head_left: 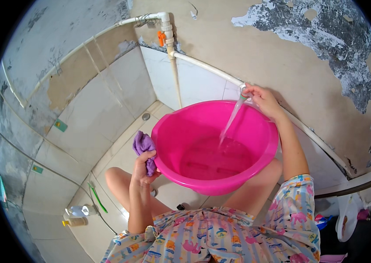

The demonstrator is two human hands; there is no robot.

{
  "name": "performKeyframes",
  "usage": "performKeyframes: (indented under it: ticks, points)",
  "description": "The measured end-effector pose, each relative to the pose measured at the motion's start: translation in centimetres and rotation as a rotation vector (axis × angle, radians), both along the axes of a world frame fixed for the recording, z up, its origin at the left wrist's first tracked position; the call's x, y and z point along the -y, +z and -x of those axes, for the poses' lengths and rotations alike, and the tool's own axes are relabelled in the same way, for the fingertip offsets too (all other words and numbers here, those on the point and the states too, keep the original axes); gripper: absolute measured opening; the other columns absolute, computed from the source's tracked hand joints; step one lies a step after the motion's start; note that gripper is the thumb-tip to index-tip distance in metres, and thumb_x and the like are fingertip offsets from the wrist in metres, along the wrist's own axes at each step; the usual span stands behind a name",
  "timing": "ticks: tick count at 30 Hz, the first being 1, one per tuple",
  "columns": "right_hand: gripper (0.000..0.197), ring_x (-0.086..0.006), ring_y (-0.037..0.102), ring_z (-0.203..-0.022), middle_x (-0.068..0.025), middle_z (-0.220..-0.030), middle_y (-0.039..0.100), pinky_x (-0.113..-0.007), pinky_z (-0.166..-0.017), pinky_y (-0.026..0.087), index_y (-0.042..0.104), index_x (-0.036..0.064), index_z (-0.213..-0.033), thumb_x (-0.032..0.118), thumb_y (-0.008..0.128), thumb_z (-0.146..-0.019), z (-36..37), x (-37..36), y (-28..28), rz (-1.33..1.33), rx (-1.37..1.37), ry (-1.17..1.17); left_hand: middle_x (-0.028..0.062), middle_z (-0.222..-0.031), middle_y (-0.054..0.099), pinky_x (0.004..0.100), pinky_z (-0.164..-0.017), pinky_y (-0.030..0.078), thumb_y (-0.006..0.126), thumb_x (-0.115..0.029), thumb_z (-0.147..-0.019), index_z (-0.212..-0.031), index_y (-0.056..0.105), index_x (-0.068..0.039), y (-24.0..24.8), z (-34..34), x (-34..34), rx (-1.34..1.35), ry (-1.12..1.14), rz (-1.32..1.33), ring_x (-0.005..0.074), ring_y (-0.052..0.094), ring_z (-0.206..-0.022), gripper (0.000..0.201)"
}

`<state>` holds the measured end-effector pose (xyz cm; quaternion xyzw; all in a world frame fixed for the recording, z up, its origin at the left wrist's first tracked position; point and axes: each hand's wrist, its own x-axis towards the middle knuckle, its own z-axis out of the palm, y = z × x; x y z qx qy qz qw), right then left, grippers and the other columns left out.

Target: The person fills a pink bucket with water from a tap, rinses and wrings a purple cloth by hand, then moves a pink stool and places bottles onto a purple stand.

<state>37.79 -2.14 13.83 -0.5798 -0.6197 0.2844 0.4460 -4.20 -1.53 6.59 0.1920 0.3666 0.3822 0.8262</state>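
A large pink basin (174, 168) rests tilted toward me between my knees, with shallow water (214, 160) at its bottom. My left hand (143, 168) is closed on a bunched purple cloth (143, 143) and presses against the basin's left rim. Over the far right rim, my right hand (261, 98) has its fingers on the tap (243, 90) at the wall pipe. A stream of water (232, 116) runs from the tap into the basin. The fingers partly cover the tap's handle.
A white pipe (207, 68) runs along the right wall, with an orange-handled valve (162, 38) at the corner. On the floor at left lie a green brush-like stick (98, 198) and small bottles (75, 222). Slippers (347, 219) are at lower right. A floor drain (146, 116) sits by the corner.
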Motion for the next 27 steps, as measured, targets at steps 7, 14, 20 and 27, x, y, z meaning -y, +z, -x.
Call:
performKeyframes:
  ticks: [7,14,20,27]
  points:
    - [0.021,-0.0231,0.033,-0.129,-0.0157,-0.115,0.055,-0.03,-0.1,0.028,0.048,0.001,-0.098,-0.006,0.033,-0.085,0.4,-0.1,-0.6,-0.05,0.003,-0.019,0.0076,-0.06,0.058,0.0309,-0.049,0.044,0.056,-0.019,-0.076,-0.083,0.057,-0.001,0.1,0.8,0.8,0.016,-0.039,0.024,0.0181,0.049,-0.043,0.02]
    - [0.023,-0.0222,0.053,-0.107,-0.0153,-0.114,0.055,-0.029,-0.094,0.036,0.047,0.0017,-0.107,-0.002,0.038,-0.086,0.6,0.0,-1.9,-0.116,-0.076,-0.139,0.0091,-0.064,0.059,0.0339,-0.057,0.046,0.055,-0.018,-0.077,-0.085,0.057,0.0,0.4,1.7,2.2,0.035,-0.044,0.032,0.0184,0.05,-0.048,0.019]
    - [0.018,-0.0234,0.061,-0.082,-0.0131,-0.087,0.063,-0.031,-0.075,0.047,0.055,0.0004,-0.096,0.013,0.051,-0.085,1.6,2.5,-2.1,-0.096,0.287,-0.504,0.0101,-0.066,0.059,0.0341,-0.058,0.046,0.055,-0.018,-0.078,-0.085,0.056,0.001,-0.6,2.8,2.7,0.016,-0.058,0.001,0.0193,0.05,-0.049,0.02]
    - [0.025,-0.0185,0.061,-0.083,-0.0132,-0.09,0.064,-0.028,-0.073,0.046,0.056,-0.0017,-0.104,0.014,0.053,-0.086,2.6,3.8,-2.4,-0.174,0.297,-0.548,0.0105,-0.067,0.059,0.0384,-0.068,0.048,0.052,-0.018,-0.08,-0.086,0.057,0.001,-0.9,1.0,2.9,-0.032,-0.15,0.028,0.0197,0.052,-0.053,0.02]
